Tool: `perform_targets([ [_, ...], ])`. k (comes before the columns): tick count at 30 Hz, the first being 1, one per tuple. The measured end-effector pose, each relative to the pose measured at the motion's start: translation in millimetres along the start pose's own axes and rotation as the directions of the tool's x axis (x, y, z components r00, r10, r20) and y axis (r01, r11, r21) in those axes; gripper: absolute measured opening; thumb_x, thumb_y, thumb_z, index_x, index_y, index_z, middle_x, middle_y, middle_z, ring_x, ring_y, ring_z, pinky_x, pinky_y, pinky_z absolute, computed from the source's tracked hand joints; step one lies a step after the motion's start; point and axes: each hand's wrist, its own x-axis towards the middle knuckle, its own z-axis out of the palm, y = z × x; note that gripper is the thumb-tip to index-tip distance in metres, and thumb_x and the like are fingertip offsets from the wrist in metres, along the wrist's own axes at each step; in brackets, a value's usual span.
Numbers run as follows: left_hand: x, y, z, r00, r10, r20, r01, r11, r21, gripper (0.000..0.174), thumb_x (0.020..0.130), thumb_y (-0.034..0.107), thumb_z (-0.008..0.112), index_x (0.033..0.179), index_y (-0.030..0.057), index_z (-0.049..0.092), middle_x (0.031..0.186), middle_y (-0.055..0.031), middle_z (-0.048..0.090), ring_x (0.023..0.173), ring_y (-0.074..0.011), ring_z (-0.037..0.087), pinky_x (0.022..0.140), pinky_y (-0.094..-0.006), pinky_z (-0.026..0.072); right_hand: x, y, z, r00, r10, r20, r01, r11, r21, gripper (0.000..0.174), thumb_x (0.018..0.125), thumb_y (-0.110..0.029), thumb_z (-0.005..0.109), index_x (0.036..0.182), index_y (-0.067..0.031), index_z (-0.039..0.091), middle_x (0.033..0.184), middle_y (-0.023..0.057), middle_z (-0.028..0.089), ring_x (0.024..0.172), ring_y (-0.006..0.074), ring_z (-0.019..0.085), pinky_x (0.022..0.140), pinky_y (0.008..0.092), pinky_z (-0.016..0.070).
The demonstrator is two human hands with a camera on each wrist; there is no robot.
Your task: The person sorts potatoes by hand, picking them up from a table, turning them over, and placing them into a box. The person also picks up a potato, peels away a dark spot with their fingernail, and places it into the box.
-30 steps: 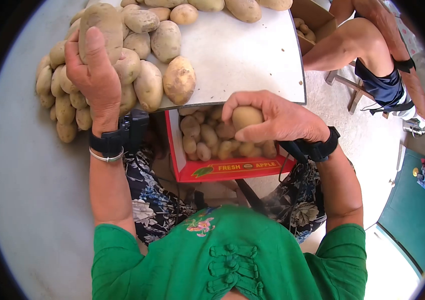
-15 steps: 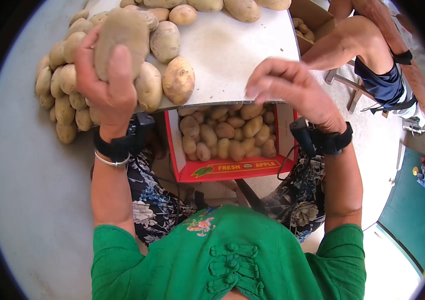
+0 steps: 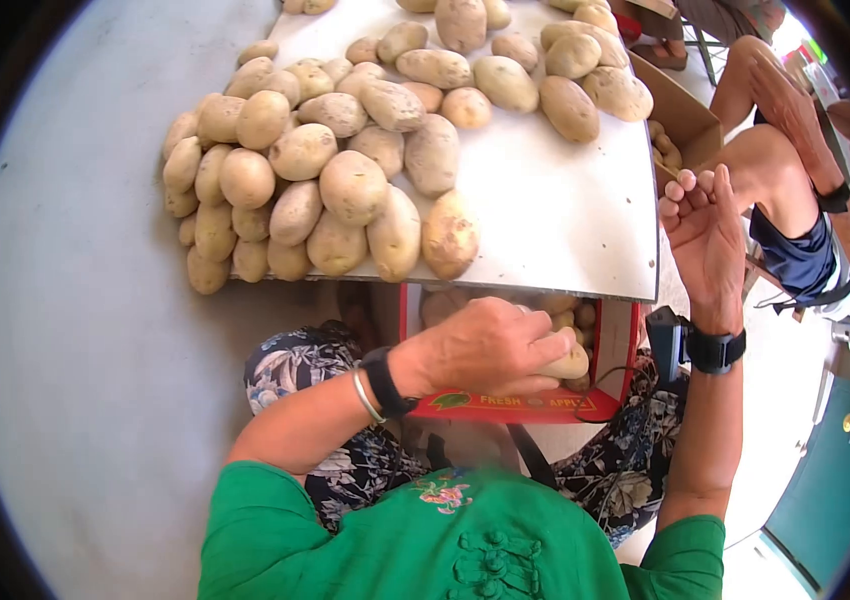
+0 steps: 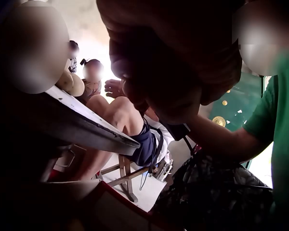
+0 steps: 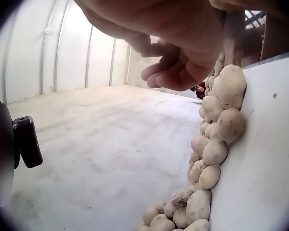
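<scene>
In the head view the left hand (image 3: 493, 346) is over the red box (image 3: 535, 404), its fingers curled round a pale potato (image 3: 571, 362). More potatoes lie in the box beneath, partly hidden by that hand. The right hand (image 3: 707, 240) is raised beside the table's right edge, palm up with relaxed, slightly bent fingers and nothing in it. In the left wrist view the left hand (image 4: 171, 57) is dark against the light; in the right wrist view the right hand (image 5: 173, 43) hangs loosely curled.
Potatoes (image 3: 353, 187) are heaped along the left of the white tabletop (image 3: 565, 220), with others at its back. A seated person's leg (image 3: 775, 165) and a cardboard box (image 3: 680, 110) are to the right.
The left hand has moved from the potato heap down to the red box, holding a potato. The empty right hand has moved right and turned palm up. The head view has shifted.
</scene>
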Motion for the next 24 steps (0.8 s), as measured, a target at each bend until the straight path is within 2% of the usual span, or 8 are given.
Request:
perform_targets([
  [4, 6, -4, 11, 0.994, 0.006, -0.107, 0.005, 0.995, 0.103, 0.037, 0.075, 0.021, 0.068, 0.106, 0.0044, 0.057, 0.095, -0.0101, 0.061, 0.068, -0.0214, 0.061, 0.059, -0.0313, 0.0499, -3, 2, 10, 0.999, 0.014, -0.035, -0.015, 0.999, -0.039, 0.025, 0.097, -0.030, 0.048, 0.089, -0.0076, 0.053, 0.090, 0.0058, 0.060, 0.083, 0.0153, 0.057, 0.075, 0.0277, 0.0487],
  [7, 8, -10, 3, 0.962, 0.022, -0.272, -0.018, 1.000, 0.018, 0.029, 0.076, 0.010, 0.061, 0.104, 0.0021, 0.059, 0.107, -0.0135, 0.061, 0.083, -0.0252, 0.063, 0.070, -0.0331, 0.0531, -3, 4, 9, 0.999, 0.021, -0.036, -0.021, 1.000, -0.016, 0.025, 0.097, -0.031, 0.045, 0.092, -0.0083, 0.054, 0.094, 0.0073, 0.061, 0.084, 0.0161, 0.058, 0.076, 0.0290, 0.0489],
  [12, 11, -18, -25, 0.908, 0.015, -0.419, 0.043, 0.991, 0.129, 0.022, 0.077, 0.005, 0.060, 0.099, 0.0021, 0.062, 0.106, -0.0152, 0.061, 0.087, -0.0264, 0.063, 0.076, -0.0336, 0.0523, 0, 6, 10, 0.999, 0.050, -0.004, -0.050, 0.999, 0.016, 0.028, 0.098, -0.033, 0.042, 0.093, -0.0089, 0.054, 0.096, 0.0086, 0.062, 0.085, 0.0171, 0.059, 0.077, 0.0296, 0.0488],
  [14, 11, -25, -37, 0.861, -0.016, -0.508, 0.218, 0.914, 0.342, 0.024, 0.077, 0.003, 0.061, 0.101, 0.0027, 0.061, 0.104, -0.0132, 0.062, 0.091, -0.0270, 0.062, 0.080, -0.0346, 0.0506, 0, 6, 11, 0.999, 0.053, -0.006, -0.053, 0.999, 0.008, 0.028, 0.098, -0.034, 0.042, 0.093, -0.0090, 0.054, 0.097, 0.0091, 0.062, 0.085, 0.0173, 0.059, 0.078, 0.0297, 0.0487],
  [18, 2, -44, -72, 0.800, -0.063, -0.597, 0.402, 0.796, 0.453, 0.023, 0.077, 0.006, 0.060, 0.100, 0.0034, 0.060, 0.102, -0.0116, 0.062, 0.098, -0.0250, 0.058, 0.087, -0.0383, 0.0445, 2, 9, 16, 0.998, 0.066, 0.016, -0.066, 0.998, 0.015, 0.029, 0.098, -0.034, 0.041, 0.091, -0.0087, 0.054, 0.097, 0.0100, 0.063, 0.086, 0.0181, 0.059, 0.078, 0.0299, 0.0487],
  [21, -9, -50, -94, 0.685, -0.186, -0.705, 0.537, 0.783, 0.314, 0.029, 0.077, 0.005, 0.063, 0.106, 0.0050, 0.060, 0.105, -0.0119, 0.062, 0.099, -0.0273, 0.059, 0.084, -0.0365, 0.0479, 4, 9, 16, 0.998, 0.069, 0.014, -0.069, 0.997, 0.025, 0.030, 0.098, -0.035, 0.041, 0.090, -0.0085, 0.054, 0.096, 0.0104, 0.063, 0.087, 0.0189, 0.059, 0.078, 0.0301, 0.0486],
  [23, -18, -46, -101, 0.565, -0.546, -0.618, 0.756, 0.642, 0.124, 0.031, 0.077, 0.009, 0.065, 0.108, 0.0060, 0.059, 0.106, -0.0127, 0.062, 0.101, -0.0282, 0.058, 0.087, -0.0376, 0.0459, 6, 10, 10, 0.996, 0.077, 0.042, -0.079, 0.996, 0.041, 0.033, 0.097, -0.037, 0.041, 0.091, -0.0076, 0.054, 0.097, 0.0119, 0.063, 0.088, 0.0203, 0.059, 0.079, 0.0309, 0.0480],
  [24, -22, -46, -101, 0.572, -0.555, -0.605, 0.751, 0.650, 0.114, 0.031, 0.077, 0.009, 0.065, 0.108, 0.0060, 0.059, 0.106, -0.0127, 0.062, 0.101, -0.0282, 0.058, 0.087, -0.0376, 0.0459, 7, 10, 8, 0.997, 0.079, 0.020, -0.079, 0.996, 0.037, 0.033, 0.097, -0.037, 0.041, 0.091, -0.0076, 0.054, 0.097, 0.0119, 0.063, 0.088, 0.0203, 0.059, 0.079, 0.0309, 0.0480],
])
